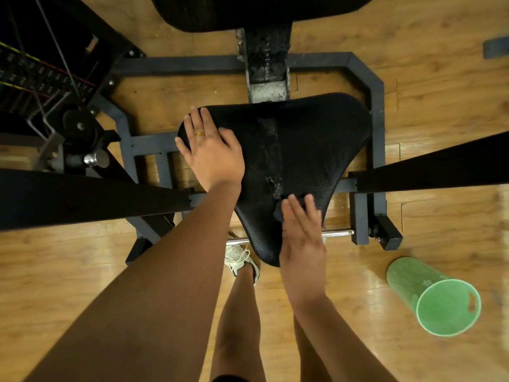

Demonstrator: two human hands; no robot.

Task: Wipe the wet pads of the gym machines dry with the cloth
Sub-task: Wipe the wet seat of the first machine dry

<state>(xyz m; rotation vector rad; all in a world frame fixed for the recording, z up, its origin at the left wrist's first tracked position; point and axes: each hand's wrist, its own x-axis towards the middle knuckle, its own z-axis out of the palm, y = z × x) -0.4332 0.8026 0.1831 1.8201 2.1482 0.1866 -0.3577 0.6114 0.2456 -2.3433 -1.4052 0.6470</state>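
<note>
A black triangular seat pad of a gym machine lies below me, with a wet streak down its middle and droplets near its narrow front. My left hand, a yellow ring on one finger, rests flat on the pad's left corner. My right hand presses with straight fingers on a small dark cloth at the narrow near end of the pad; most of the cloth is hidden under the fingers. A second black pad shows at the top edge.
The grey steel frame surrounds the seat. Black padded bars cross at left and right. A weight stack stands at the far left. A green plastic bucket lies tipped on the wooden floor to my right.
</note>
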